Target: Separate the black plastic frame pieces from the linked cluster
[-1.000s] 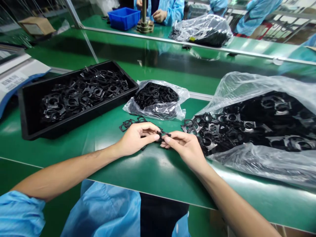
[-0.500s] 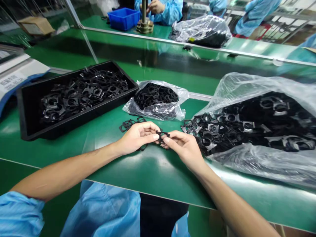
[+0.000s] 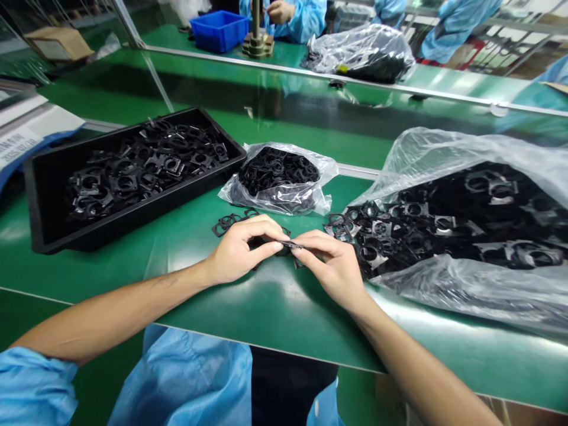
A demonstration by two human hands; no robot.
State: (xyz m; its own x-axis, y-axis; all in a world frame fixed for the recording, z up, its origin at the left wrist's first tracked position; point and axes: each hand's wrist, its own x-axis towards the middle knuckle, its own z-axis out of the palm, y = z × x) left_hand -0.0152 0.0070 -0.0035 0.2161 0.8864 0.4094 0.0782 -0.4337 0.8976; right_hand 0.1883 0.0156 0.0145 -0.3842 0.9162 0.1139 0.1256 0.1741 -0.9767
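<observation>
The left hand (image 3: 239,249) and the right hand (image 3: 335,265) pinch a thin black part (image 3: 291,244) between nearly closed fingers, over the bench (image 3: 266,313), back from its front edge. It could bend if squeezed too hard, or drop if the pinch slips.

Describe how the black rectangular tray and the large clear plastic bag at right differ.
Shape: the black rectangular tray has straight sides; the large clear plastic bag is limp and crumpled.
Look: the tray is opaque, the bag see-through.
Place: the tray stands at left, the bag lies at right.
Shared: both hold many black parts with round openings.
</observation>
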